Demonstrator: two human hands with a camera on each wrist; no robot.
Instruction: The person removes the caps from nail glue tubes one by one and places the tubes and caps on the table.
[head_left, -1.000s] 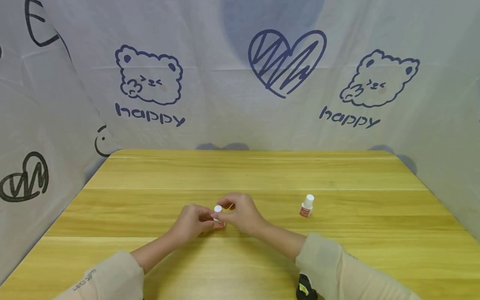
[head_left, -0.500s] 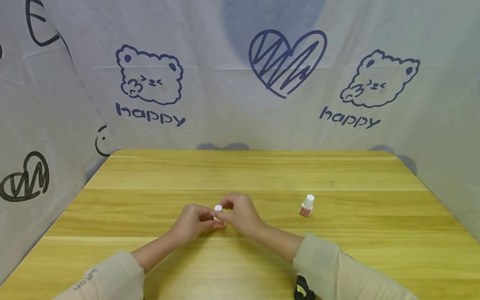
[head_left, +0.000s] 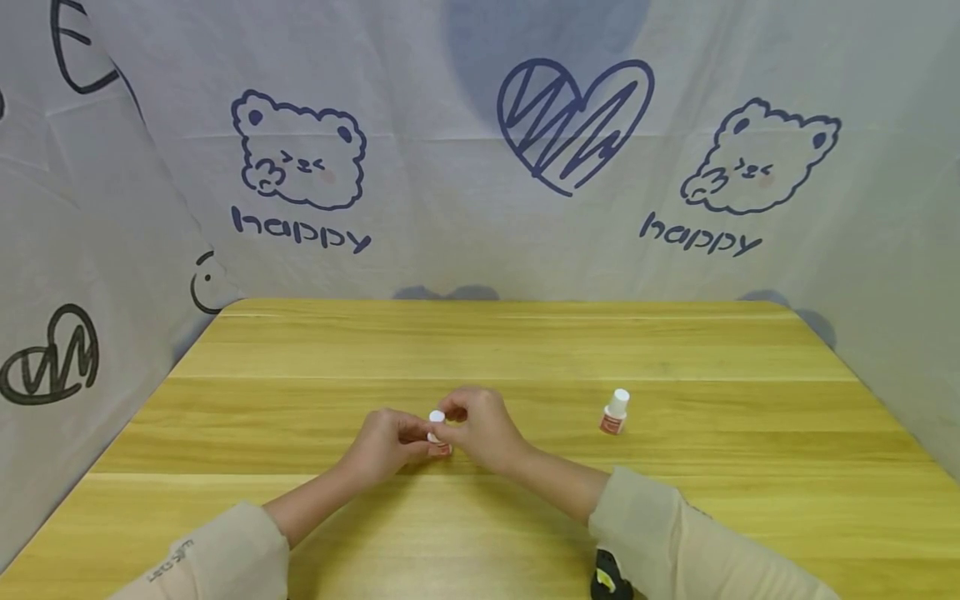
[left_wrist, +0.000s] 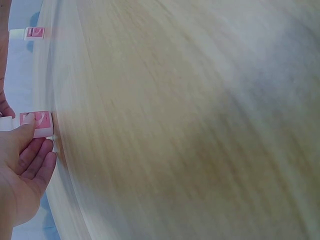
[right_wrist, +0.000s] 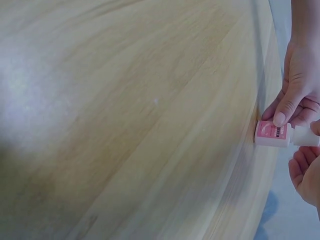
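Note:
Near the middle of the table, a small white bottle point(head_left: 442, 450) with a pink-red label stands upright between both hands. My left hand point(head_left: 381, 450) pinches its body, the thumb lying over the label in the right wrist view. At the top, the fingers and thumb of my right hand point(head_left: 487, 429) grip the white cap point(head_left: 437, 416), which sits on the bottle's neck. The bottle's base is right at the tabletop in the left wrist view. Fingers hide part of the label and the cap's side.
A second bottle point(head_left: 612, 422) of the same look, capped and upright, stands to the right of the hands. The wood-grain table point(head_left: 480, 342) ends at a hanging white cloth point(head_left: 435, 208) with drawn hearts and bears. A dark object point(head_left: 611, 577) shows under the right sleeve.
The right sleeve has shifted very slightly left since a second ago. Both hands keep their hold on the bottle, and the second bottle stays where it was.

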